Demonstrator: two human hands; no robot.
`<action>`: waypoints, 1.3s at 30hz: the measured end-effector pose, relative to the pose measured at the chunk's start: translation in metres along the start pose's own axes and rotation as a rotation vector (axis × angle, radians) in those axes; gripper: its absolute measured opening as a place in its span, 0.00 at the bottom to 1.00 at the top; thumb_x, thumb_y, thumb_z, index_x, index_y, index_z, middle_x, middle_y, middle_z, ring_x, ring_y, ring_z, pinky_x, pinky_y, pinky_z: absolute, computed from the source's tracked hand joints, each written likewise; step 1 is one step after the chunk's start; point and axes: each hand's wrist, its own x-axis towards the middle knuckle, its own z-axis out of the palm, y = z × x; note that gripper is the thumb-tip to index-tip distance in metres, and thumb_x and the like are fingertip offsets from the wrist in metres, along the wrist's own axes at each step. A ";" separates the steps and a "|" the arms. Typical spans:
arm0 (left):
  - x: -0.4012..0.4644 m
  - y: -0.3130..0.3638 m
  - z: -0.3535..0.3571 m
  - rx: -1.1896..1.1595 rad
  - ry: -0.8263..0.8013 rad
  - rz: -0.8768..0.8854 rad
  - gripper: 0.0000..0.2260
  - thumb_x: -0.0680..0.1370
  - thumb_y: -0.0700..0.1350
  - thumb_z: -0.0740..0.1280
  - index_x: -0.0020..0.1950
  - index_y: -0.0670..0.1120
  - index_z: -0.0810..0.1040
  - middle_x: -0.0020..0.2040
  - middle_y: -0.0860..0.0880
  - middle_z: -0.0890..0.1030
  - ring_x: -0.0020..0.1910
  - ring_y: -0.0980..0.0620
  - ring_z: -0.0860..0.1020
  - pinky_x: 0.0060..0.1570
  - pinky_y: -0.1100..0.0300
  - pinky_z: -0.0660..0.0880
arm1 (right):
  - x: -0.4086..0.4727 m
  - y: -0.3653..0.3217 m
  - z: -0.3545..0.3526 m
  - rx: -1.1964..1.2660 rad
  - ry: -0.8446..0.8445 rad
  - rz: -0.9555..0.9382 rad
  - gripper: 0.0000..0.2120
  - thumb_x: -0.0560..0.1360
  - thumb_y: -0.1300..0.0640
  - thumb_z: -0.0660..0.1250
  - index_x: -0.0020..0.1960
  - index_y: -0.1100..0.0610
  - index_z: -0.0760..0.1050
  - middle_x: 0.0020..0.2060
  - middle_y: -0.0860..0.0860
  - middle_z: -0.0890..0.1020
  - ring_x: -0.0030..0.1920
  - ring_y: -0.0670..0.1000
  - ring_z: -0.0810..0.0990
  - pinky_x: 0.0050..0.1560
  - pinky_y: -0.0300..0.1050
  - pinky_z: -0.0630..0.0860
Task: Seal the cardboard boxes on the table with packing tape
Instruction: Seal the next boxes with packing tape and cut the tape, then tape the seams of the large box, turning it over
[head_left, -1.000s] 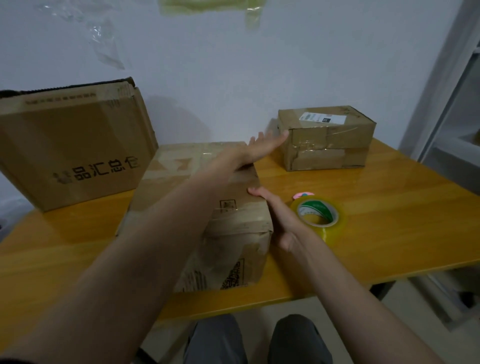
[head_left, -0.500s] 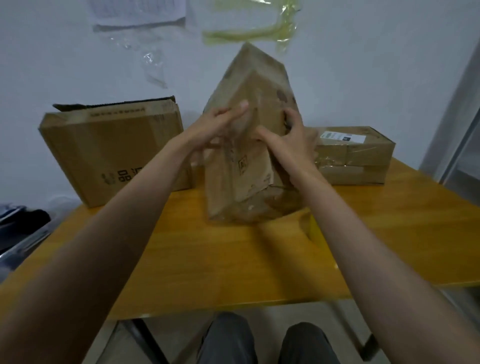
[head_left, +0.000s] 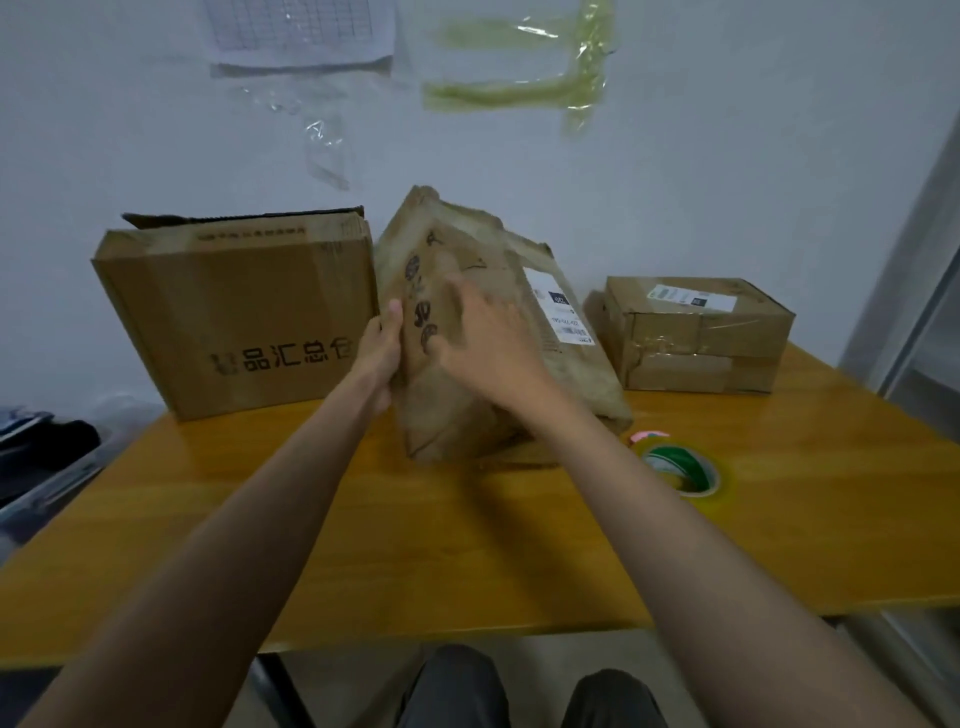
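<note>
Now the left hand (head_left: 381, 349) grips the tilted middle box (head_left: 498, 332) by its left edge, the right hand (head_left: 488, 343) lies spread on its front; tape roll (head_left: 685, 467) sits just right of it

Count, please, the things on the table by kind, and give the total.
Cardboard boxes: 3 (large box at left, middle box held on end by left hand and right hand, small box at right)
Rolls of packing tape: 1
Small pink things: 1, beside the tape
Total: 5
</note>
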 end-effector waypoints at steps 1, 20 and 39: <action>0.005 -0.006 0.000 0.021 0.074 -0.030 0.34 0.77 0.69 0.62 0.73 0.45 0.71 0.62 0.45 0.81 0.62 0.43 0.80 0.56 0.48 0.80 | 0.002 0.008 0.000 0.094 -0.025 0.015 0.32 0.78 0.49 0.66 0.79 0.54 0.60 0.73 0.55 0.71 0.73 0.58 0.68 0.73 0.56 0.68; 0.067 -0.067 0.048 -0.070 -0.275 -0.185 0.33 0.81 0.70 0.45 0.69 0.53 0.76 0.67 0.50 0.80 0.67 0.50 0.76 0.70 0.50 0.71 | 0.040 0.141 0.079 -0.422 -0.143 -0.206 0.34 0.82 0.53 0.64 0.83 0.56 0.53 0.82 0.52 0.58 0.82 0.52 0.54 0.80 0.49 0.42; 0.076 0.029 -0.132 0.481 0.832 0.480 0.24 0.78 0.48 0.69 0.71 0.46 0.67 0.73 0.47 0.64 0.69 0.50 0.68 0.66 0.61 0.65 | 0.171 0.019 0.122 0.465 -0.069 0.244 0.33 0.82 0.51 0.65 0.81 0.56 0.56 0.80 0.53 0.61 0.78 0.56 0.62 0.75 0.53 0.64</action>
